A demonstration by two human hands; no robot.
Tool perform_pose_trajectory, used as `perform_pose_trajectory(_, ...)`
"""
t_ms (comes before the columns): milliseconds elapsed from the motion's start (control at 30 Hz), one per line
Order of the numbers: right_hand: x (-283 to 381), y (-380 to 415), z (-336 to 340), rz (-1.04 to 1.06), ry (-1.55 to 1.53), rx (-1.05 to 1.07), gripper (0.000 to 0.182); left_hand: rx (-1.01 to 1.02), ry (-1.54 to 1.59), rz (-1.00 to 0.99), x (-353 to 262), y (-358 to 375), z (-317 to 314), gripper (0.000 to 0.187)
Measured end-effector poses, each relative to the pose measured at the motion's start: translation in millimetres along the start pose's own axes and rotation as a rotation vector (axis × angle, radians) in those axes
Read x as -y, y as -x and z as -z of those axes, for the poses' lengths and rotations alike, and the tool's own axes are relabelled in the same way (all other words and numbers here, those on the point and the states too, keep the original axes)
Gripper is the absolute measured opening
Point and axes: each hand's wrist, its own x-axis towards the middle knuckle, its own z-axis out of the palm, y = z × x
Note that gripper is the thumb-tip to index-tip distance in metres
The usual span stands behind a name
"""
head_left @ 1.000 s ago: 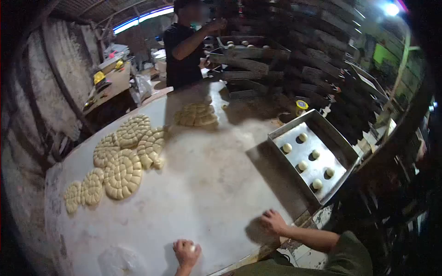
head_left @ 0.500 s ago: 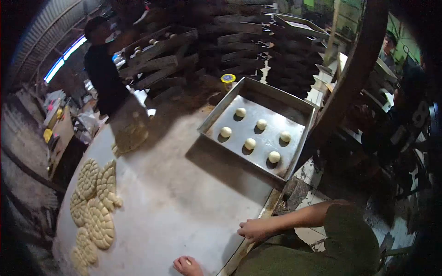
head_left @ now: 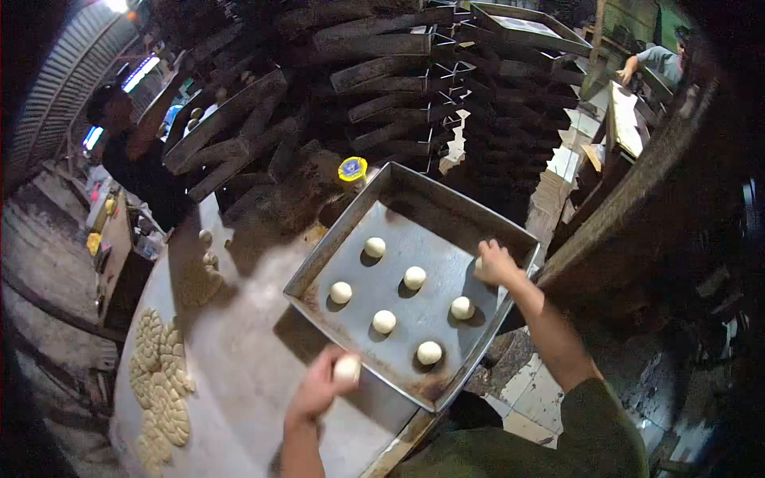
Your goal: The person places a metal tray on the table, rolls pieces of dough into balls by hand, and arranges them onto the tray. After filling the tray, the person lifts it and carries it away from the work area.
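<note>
A square metal tray (head_left: 362,209) lies on the pale work table (head_left: 239,374), with several round dough balls (head_left: 414,278) spaced out on its floor. Near the tray's right wall, my right hand (head_left: 497,265) has its fingers round a dough ball, partly hidden by them. My left hand (head_left: 319,386) is just outside the tray's front left wall, closed on another dough ball (head_left: 347,368). At the table's left side lie flat pieces of segmented dough (head_left: 159,382).
A yellow-lidded tub (head_left: 352,169) stands behind the tray. Stacked trays (head_left: 390,88) rise at the back. One person (head_left: 135,159) is at the back left, another (head_left: 661,64) at the far right. A dark post (head_left: 629,207) slants up on the right.
Both hands have moved from the table's front edge to the tray, each now with a dough ball. The view has shifted, and the tray appears nearer.
</note>
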Motion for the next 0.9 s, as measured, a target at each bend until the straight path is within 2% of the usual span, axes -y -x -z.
perform_pose_trajectory(67, 15, 19, 19, -0.020, -0.048, 0.018, 0.066, 0.041, -0.465, -0.130, -54, -96, -32, 0.049)
perform_pose_trajectory(100, 24, 37, 34, -0.045, -0.100, 0.009, 0.070, 0.091, -0.536, -0.270, -73, -138, -55, 0.049)
perform_pose_trajectory(133, 25, 53, 38, 0.020, -0.172, -0.095, 0.070, 0.086, -0.768, -0.375, -77, -181, -73, 0.049)
perform_pose_trajectory(167, 26, 70, 41, 0.084, -0.244, -0.201, 0.070, 0.142, -0.816, -0.662, -59, -236, -85, 0.051)
perform_pose_trajectory(233, 30, 112, 53, 0.312, -0.422, -0.342, 0.064, 0.108, -1.211, -0.535, -51, -295, -122, 0.056)
perform_pose_trajectory(267, 32, 133, 56, 0.286, -0.450, -0.322, 0.062, 0.112, -1.201, -0.535, -39, -315, -132, 0.056)
perform_pose_trajectory(333, 33, 175, 64, 0.216, -0.479, -0.220, 0.061, 0.158, -1.390, -0.379, -18, -337, -145, 0.064)
perform_pose_trajectory(367, 33, 190, 68, 0.179, -0.478, -0.142, 0.062, 0.162, -1.381, -0.384, -19, -333, -150, 0.064)
perform_pose_trajectory(400, 32, 203, 66, 0.055, -0.592, -0.028, 0.062, 0.144, -1.407, -0.363, -23, -322, -152, 0.067)
perform_pose_trajectory(500, 43, 219, 71, -0.005, -0.713, 0.047, 0.064, 0.127, -1.416, -0.378, -20, -324, -141, 0.072)
perform_pose_trajectory(533, 51, 219, 75, 0.126, -0.647, 0.001, 0.063, 0.220, -1.451, -0.371, -12, -337, -136, 0.073)
perform_pose_trajectory(567, 62, 217, 83, 0.135, -0.628, 0.005, 0.063, 0.312, -1.482, -0.365, -8, -344, -132, 0.073)
perform_pose_trajectory(600, 78, 216, 93, 0.229, -0.596, -0.005, 0.063, 0.318, -1.493, -0.369, -19, -338, -130, 0.072)
perform_pose_trajectory(633, 95, 219, 97, 0.326, -0.566, -0.019, 0.063, 0.329, -1.406, -0.339, -29, -328, -124, 0.081)
perform_pose_trajectory(700, 125, 231, 94, 0.375, -0.514, -0.038, 0.058, 0.227, -1.138, -0.456, -32, -304, -99, 0.094)
perform_pose_trajectory(733, 139, 239, 86, 0.415, -0.645, 0.046, 0.056, 0.145, -0.963, -0.587, -27, -285, -76, 0.103)
perform_pose_trajectory(767, 154, 244, 74, 0.460, -0.776, 0.138, 0.053, 0.047, -0.783, -0.716, -37, -239, -52, 0.094)
perform_pose_trajectory(800, 170, 248, 50, 0.513, -0.842, 0.232, 0.046, -0.022, -0.600, -0.699, -40, -191, -22, 0.083)
perform_pose_trajectory(833, 193, 255, 33, 0.481, -0.835, 0.364, 0.041, -0.104, -0.417, -0.682, -32, -140, 11, 0.073)
perform_pose_trajectory(900, 243, 263, -16, 0.507, -0.809, 0.585, 0.033, -0.461, -0.292, -0.560, 14, -27, 80, 0.048)
